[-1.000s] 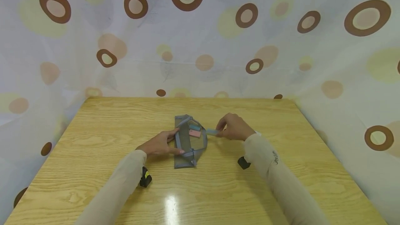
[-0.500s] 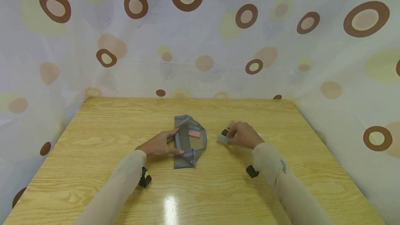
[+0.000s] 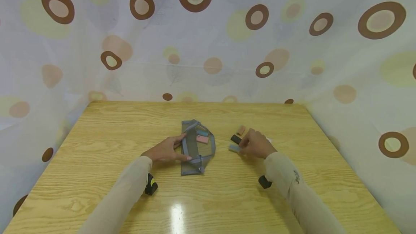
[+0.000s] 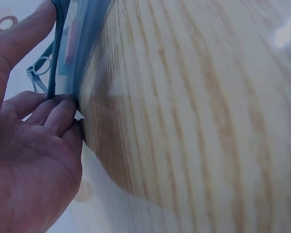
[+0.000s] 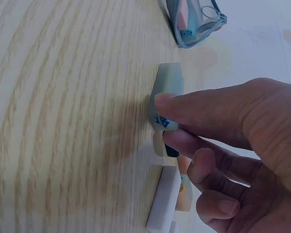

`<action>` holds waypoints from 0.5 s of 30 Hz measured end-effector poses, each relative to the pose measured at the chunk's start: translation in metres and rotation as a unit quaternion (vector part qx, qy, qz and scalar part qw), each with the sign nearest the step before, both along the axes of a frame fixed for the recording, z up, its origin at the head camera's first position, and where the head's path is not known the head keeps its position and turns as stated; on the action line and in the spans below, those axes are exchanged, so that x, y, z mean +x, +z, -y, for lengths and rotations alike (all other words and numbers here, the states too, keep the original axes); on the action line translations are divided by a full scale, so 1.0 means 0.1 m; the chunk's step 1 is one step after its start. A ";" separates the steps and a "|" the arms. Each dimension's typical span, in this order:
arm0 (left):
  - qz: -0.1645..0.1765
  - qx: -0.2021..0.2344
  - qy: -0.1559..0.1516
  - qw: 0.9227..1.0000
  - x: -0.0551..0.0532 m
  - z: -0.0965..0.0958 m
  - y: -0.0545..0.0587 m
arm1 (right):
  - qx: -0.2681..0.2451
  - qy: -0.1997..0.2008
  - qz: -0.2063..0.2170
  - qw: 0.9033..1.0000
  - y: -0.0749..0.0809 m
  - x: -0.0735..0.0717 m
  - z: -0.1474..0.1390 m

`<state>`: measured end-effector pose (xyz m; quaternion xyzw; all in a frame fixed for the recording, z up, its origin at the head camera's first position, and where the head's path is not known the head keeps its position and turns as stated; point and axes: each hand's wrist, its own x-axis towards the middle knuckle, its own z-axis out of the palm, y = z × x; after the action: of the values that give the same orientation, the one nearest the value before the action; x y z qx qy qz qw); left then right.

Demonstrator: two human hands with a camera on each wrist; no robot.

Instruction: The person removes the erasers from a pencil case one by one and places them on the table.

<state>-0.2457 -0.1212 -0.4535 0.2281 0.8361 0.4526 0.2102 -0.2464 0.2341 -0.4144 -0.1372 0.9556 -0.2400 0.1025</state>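
Note:
A grey-blue mesh zip pouch (image 3: 191, 149) lies on the table with its mouth facing right. My left hand (image 3: 167, 150) grips its left side, thumb at the near end and fingers at the far end. Through the mesh show a pink eraser (image 3: 202, 139) and a blue eraser (image 3: 202, 133). To the right, my right hand (image 3: 256, 144) pinches a pale blue eraser (image 5: 166, 85) between thumb and forefinger, low at the table. Beside it lie a black eraser (image 3: 235, 139) and an orange eraser (image 3: 241, 130). A white eraser (image 5: 164, 199) is mostly hidden by that hand in the head view.
The wooden table (image 3: 130, 118) is bounded by a patterned sheet (image 3: 208, 46) at the back and sides. Black wrist cameras hang under both sleeves, close above the table.
My right hand has moved right and slightly nearer with the pale blue eraser, away from the pouch mouth. The black and orange erasers have come into sight. The left hand stays put.

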 end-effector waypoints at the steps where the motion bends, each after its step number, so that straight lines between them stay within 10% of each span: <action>1: 0.000 0.001 -0.001 1.000 0.00 0.00 0.00 | 0.000 -0.003 0.002 1.000 0.00 0.00 0.00; 15: 0.009 0.019 -0.004 1.000 -0.01 0.00 -0.01 | 0.026 0.004 0.013 1.000 0.07 0.01 0.05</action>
<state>-0.2467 -0.1209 -0.4549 0.2314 0.8243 0.4698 0.2152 -0.2453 0.2293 -0.4078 -0.1351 0.9595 -0.2162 0.1196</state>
